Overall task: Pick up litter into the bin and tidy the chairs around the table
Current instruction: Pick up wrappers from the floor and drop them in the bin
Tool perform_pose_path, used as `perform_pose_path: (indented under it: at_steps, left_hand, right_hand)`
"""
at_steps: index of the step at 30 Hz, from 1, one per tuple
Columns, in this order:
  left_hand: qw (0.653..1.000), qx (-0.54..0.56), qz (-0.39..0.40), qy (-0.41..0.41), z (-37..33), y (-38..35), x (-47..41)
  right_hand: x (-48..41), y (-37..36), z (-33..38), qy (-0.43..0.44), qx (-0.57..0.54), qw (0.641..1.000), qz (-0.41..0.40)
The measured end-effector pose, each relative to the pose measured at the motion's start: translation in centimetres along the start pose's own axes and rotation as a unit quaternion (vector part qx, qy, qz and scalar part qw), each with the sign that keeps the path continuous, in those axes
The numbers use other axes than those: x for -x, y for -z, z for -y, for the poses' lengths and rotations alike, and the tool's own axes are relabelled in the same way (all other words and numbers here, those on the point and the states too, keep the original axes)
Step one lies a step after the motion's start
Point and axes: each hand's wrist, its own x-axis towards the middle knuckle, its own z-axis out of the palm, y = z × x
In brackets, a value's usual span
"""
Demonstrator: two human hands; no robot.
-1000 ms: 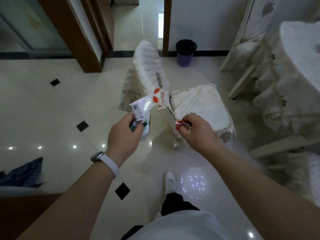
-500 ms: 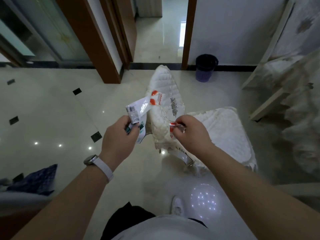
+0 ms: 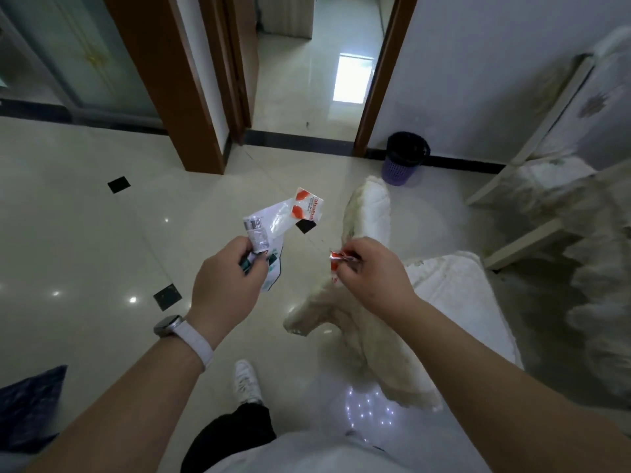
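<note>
litter is in both my hands. my left hand [image 3: 227,285] is closed around some flat wrappers [image 3: 273,227]: the thumb and the fingers [image 3: 239,249] pinch their lower end, and the rest stands up and away from my fingertips, toward the right. the top one is clear plastic with a barcode near my thumb and red-orange marks at its far end. under my fingers hangs another piece, white with green print. on this wrist i wear a watch [image 3: 167,326] with a pale strap.

my right hand [image 3: 370,274] is also closed, the fingertips pressed together on a small crumpled wrapper [image 3: 339,261], red and silver. it sticks out a little to the left of my fingertips, and a bit of it hangs below them.

just beyond and under my right hand is a chair [image 3: 440,295] with a fluffy white cover; its back rises past my knuckles and its seat lies to the right of my forearm. the bin [image 3: 404,158], purple with a black liner, stands far ahead of my right fingers, against the white wall beside the door frame. it is well apart from both hands. on the shiny floor, between my two forearms, i see my white shoe [image 3: 246,382].
</note>
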Motion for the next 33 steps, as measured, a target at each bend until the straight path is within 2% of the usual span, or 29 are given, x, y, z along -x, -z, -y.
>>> perform_pose_path:
  at_steps: [7,12,20,27,33]
  left_hand:
    - [1.000,-0.007,0.021,-0.014,4.4,6.9,-10.2]
    - [0.998,0.000,0.045,-0.040,5.2,7.9,-15.7]
    - [0.995,0.009,0.085,-0.049,4.3,5.6,-24.6]
    - [0.996,0.008,0.088,-0.023,2.1,1.9,-36.2]
    - [0.989,-0.021,0.127,-0.078,-3.7,-2.4,-46.8]
  right_hand:
    - [-8.2,-3.0,6.6,-0.008,0.002,0.999,-0.032]
    - [-11.9,-3.4,8.0,-0.016,0.022,0.999,-0.037]
    - [-20.3,-3.5,5.9,-0.045,0.029,0.997,-0.061]
    - [-32.1,-4.9,2.8,-0.075,-0.037,0.994,-0.068]
    - [-40.5,-0.9,-0.9,-0.114,-0.060,0.988,-0.091]
